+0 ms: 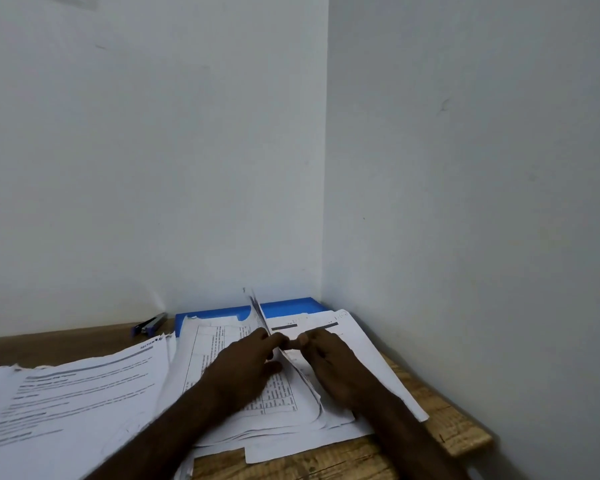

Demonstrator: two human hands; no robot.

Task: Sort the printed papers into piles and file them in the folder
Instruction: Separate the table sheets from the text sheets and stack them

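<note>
A stack of printed papers [219, 344] lies in the middle of the wooden table [440, 410], over a blue folder [284, 306] pushed against the wall. One sheet [258, 315] stands on edge, nearly upright, above the stack. My left hand [246, 362] pinches that sheet at its lower part. Just to its right, my right hand [329, 358] rests on the papers there, its fingertips close to the upright sheet. A second pile of printed pages [70, 389] lies at the left.
A blue-and-black pen [149, 325] lies at the back left by the wall. The table sits in a room corner, with walls behind and at the right. The table's right edge is close to the papers.
</note>
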